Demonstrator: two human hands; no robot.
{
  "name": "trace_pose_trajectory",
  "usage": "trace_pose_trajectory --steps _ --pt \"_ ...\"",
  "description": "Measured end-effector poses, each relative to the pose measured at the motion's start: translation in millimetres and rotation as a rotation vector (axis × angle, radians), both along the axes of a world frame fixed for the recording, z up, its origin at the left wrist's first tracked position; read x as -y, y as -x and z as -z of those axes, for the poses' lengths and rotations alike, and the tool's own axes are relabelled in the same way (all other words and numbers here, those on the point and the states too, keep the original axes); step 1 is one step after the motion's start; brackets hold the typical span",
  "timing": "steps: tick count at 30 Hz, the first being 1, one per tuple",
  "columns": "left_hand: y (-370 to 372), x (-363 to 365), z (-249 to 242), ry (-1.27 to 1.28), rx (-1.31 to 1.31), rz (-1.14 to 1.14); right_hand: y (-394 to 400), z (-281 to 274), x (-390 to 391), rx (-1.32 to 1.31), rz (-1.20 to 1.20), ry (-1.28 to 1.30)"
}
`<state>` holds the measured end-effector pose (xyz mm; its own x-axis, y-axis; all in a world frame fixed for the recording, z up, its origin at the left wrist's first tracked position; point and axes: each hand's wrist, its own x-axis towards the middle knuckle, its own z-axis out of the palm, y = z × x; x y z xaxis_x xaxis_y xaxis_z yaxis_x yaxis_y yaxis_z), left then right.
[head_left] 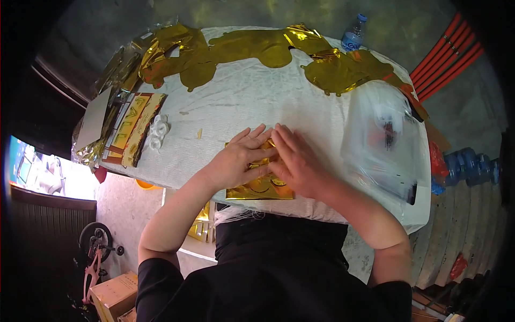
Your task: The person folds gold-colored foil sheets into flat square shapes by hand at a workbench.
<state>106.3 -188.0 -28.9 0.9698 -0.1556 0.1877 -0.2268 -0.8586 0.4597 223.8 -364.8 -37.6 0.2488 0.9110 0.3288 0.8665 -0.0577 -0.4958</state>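
Flat on a folded gold foil piece (260, 192) at the table's near edge lies my left hand (241, 161), its fingers spread. My right hand (298, 161) rests on the same foil from the other side, fingers stretched out, its fingertips close to those of my left hand. Both palms face down and cover much of the foil. Neither hand grips anything. A small yellowish scrap (199, 133) lies on the white cloth beyond my left hand.
Gold foil balloons (241, 45) line the table's far edge, with a water bottle (354, 33) behind. Clear plastic bags (381, 139) lie right. Printed cards (134, 129) and white ribbon rolls (158, 131) are left on the white-covered table (236, 96).
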Motion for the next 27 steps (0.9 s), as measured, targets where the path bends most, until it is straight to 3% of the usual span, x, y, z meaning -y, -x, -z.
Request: trace_pose_trajectory --steps 3,10,12,19,24,27 --pt "0.4 -0.9 2.6 -0.019 0.007 0.022 9.0 11.8 0.6 0.184 0.002 0.186" --pt "0.5 2.9 -1.3 -0.118 -0.015 0.004 9.0 10.8 1.8 0.19 0.013 0.12" --pt "0.2 3.0 -2.5 0.031 -0.061 -0.046 9.7 8.1 1.3 0.216 0.027 0.173" --pt "1.6 -4.6 -9.2 0.095 -0.118 -0.004 10.8 6.3 0.9 0.249 0.028 0.194" --pt "2.8 -3.1 -0.7 -0.169 -0.056 0.049 11.3 1.7 1.4 0.27 0.05 0.291" --pt "4.6 -1.2 -5.2 -0.159 -0.071 0.049 9.1 1.5 3.8 0.245 0.025 0.292"
